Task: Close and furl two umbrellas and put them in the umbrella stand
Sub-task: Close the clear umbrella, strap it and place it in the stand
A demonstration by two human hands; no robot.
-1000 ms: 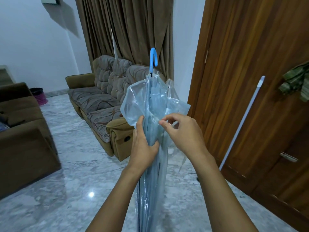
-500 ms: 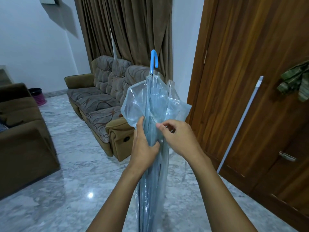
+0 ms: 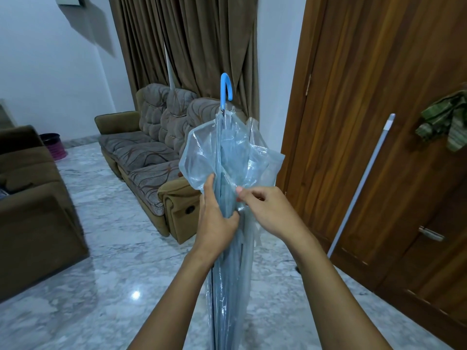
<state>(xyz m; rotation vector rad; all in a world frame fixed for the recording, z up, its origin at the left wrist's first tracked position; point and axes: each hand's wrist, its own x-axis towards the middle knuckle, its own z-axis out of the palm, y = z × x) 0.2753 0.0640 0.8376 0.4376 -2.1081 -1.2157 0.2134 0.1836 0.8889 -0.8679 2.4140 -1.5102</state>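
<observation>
One head-worn camera looks forward and down, close on the hands (image 3: 242,210), room beyond.

The umbrella (image 3: 227,152) is seen as clear plastic tinted pale blue, and its crook handle (image 3: 225,89) is coloured bright sky blue. The sofa (image 3: 141,150) is framed in olive brown, with grey cushions marked by dark brown swirling lines. The curtains (image 3: 197,41) are shown in dull brown, the door (image 3: 379,97) in reddish wood grain, the floor (image 3: 101,274) in white marble veined with grey. The cloth (image 3: 447,117) is striped in greens.
</observation>
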